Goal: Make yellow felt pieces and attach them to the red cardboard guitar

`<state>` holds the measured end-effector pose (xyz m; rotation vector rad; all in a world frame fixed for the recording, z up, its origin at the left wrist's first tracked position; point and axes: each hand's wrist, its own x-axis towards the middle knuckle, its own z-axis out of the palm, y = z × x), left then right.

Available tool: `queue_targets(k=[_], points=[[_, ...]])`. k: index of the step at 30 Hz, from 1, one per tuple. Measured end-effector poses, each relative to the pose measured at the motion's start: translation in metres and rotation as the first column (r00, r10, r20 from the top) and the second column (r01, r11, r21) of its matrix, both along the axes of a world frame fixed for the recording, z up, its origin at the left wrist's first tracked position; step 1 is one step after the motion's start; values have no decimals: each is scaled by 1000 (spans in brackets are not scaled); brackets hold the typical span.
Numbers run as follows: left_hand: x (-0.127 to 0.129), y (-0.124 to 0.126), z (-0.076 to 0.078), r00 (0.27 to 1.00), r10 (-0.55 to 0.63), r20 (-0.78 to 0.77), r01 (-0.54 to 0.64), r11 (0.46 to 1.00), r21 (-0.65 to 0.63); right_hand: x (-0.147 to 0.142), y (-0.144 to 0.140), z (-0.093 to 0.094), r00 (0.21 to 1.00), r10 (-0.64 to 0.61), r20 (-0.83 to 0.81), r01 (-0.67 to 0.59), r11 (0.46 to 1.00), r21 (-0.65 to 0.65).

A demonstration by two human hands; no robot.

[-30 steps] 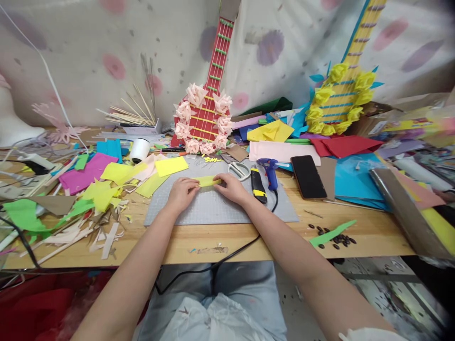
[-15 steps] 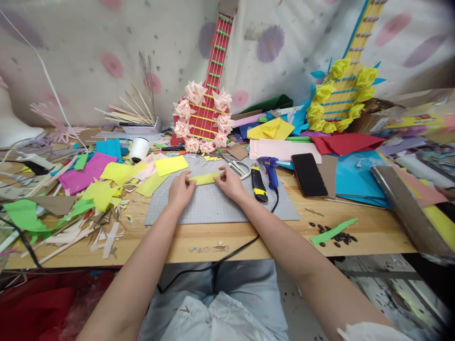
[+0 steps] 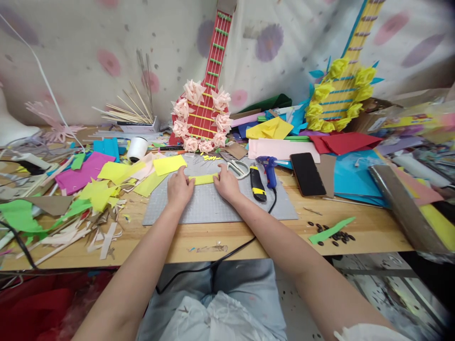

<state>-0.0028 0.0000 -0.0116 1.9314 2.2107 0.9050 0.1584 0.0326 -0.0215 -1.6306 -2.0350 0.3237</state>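
Strip (image 3: 203, 179) of yellow paper lies flat on the grey mat (image 3: 213, 208), held at both ends.
Left hand (image 3: 179, 188) presses its left end, right hand (image 3: 227, 183) its right end; fingertips rest together on the paper, the strip spanning between them, scissors (image 3: 237, 167) just beyond.

- A craft workshop, probably home-run: a wooden bench (image 3: 373, 232) strewn with paper scraps (image 3: 99, 194).
- Cutting mat (image 3: 213, 208), glue gun (image 3: 269, 168), scissors (image 3: 237, 167), knife (image 3: 256, 182).
- Two paper guitars (image 3: 202, 113) with flowers against a draped cloth (image 3: 88, 52).
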Motion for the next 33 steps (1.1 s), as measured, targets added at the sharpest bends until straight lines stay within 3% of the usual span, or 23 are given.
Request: queue_targets(k=[12,16,19,22,25,28,30,33], points=[[3,-2,-1,994,5,-110,-6,1000,-6,0,3,-7,999,28,46,-31,997,73],[2,-3,-2,999,-9,-42,10,1000,26,1,2,-6,999,29,21,-30,998,63],[-8,-2,-1,998,33,54,-40,990,137,4,3,-5,998,41,-38,-37,996,79],[-35,-1,0,971,169,170,-215,927,307,9,3,-3,989,107,-102,-92,986,138],[-68,1,2,901,319,295,-427,771,472,13,3,1,980,123,-160,-94,980,176],[-89,3,3,858,398,325,-514,655,554,16,3,7,974,100,-203,-68,985,158],[-91,3,4,861,416,293,-507,655,560,19,6,12,973,86,-216,-58,990,132],[-83,3,5,897,389,209,-438,723,534,24,18,22,975,47,-216,-31,997,76]])
